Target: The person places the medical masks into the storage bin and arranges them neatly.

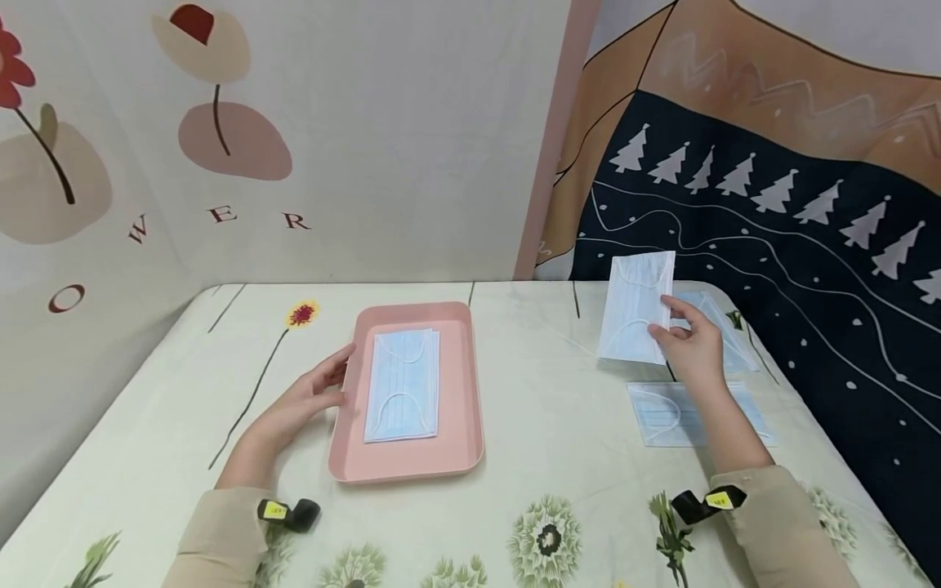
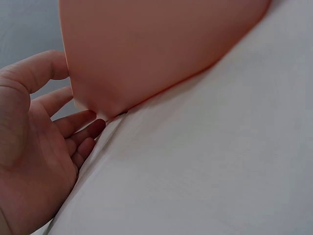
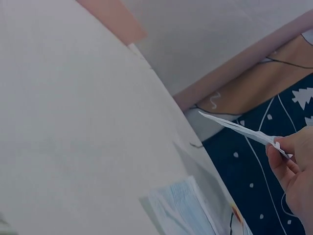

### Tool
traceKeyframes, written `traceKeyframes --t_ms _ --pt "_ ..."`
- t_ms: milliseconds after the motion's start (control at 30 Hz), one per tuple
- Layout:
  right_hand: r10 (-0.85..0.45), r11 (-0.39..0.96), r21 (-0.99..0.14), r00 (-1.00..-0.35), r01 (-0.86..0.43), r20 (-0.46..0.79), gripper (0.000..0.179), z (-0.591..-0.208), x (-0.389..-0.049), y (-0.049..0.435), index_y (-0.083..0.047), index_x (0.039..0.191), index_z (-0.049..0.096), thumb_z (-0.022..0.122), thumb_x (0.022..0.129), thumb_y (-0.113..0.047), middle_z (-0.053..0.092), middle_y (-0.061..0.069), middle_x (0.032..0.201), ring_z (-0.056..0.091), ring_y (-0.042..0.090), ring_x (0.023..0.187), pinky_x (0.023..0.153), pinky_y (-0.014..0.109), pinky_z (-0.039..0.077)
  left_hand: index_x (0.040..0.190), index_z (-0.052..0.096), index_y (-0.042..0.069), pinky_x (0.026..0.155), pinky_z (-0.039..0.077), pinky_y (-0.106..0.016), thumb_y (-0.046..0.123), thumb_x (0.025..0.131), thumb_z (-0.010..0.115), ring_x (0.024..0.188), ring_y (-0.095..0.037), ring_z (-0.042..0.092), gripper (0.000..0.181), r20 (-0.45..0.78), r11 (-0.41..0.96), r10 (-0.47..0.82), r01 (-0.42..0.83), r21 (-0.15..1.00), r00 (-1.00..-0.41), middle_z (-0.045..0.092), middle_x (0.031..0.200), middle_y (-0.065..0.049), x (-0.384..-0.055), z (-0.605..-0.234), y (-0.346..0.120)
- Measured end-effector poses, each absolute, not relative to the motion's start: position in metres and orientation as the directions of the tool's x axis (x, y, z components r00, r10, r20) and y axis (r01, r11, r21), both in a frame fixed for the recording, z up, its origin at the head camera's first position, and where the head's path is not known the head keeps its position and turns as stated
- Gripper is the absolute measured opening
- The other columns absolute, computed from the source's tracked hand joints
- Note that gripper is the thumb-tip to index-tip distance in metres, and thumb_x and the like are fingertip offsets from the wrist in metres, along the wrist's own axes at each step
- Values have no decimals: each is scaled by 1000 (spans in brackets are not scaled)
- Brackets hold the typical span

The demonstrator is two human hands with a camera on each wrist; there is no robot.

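On the left, a pink tray (image 1: 459, 392) lies flat with a small stack of light blue face masks (image 1: 402, 384) in it. My left hand (image 1: 312, 392) touches the outside of the tray's left wall with relaxed fingers; up close, the fingertips (image 2: 90, 117) meet the tray wall (image 2: 146, 44). At the right, my right hand (image 1: 691, 339) pinches a face mask (image 1: 635, 306) by its right edge and holds it raised above the table. The right wrist view shows this held mask (image 3: 239, 128) nearly edge-on. Two more masks lie below it, one flat in front (image 1: 654, 416), one behind, partly hidden by the hand.
The table carries a pale cloth (image 1: 547, 425) printed with flowers. Behind it hangs a white printed curtain (image 1: 412, 163), and at the right a dark cloth (image 1: 809, 269) with trees. A black device with a yellow label sits at each wrist.
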State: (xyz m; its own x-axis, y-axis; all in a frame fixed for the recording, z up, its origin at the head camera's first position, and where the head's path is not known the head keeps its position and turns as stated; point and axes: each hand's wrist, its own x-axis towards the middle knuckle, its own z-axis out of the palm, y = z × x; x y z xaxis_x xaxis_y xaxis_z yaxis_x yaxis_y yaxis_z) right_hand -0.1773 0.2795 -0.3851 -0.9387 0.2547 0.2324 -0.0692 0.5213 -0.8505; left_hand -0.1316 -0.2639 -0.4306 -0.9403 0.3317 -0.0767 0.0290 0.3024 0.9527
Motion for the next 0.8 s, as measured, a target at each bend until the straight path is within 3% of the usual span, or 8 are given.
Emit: traceKeyframes --t_ms 367,800 --pt "249 429 -897 -941 -105 229 51 -376 -168 252 -10 137 53 68 88 -5 47 5 116 55 4 72 62 13 47 154 19 17 107 18 -54 13 93 60 134 -33 25 74 -85 304 323 18 952 -943 24 153 -15 -132 -430 -264" --pt "170 325 -933 -960 -157 221 51 -368 -159 206 -11 135 55 68 86 0 48 8 113 57 8 69 62 16 50 155 18 18 107 21 -50 14 93 60 135 -32 24 74 -98 311 321 7 950 -942 23 154 -13 -132 -431 -265"
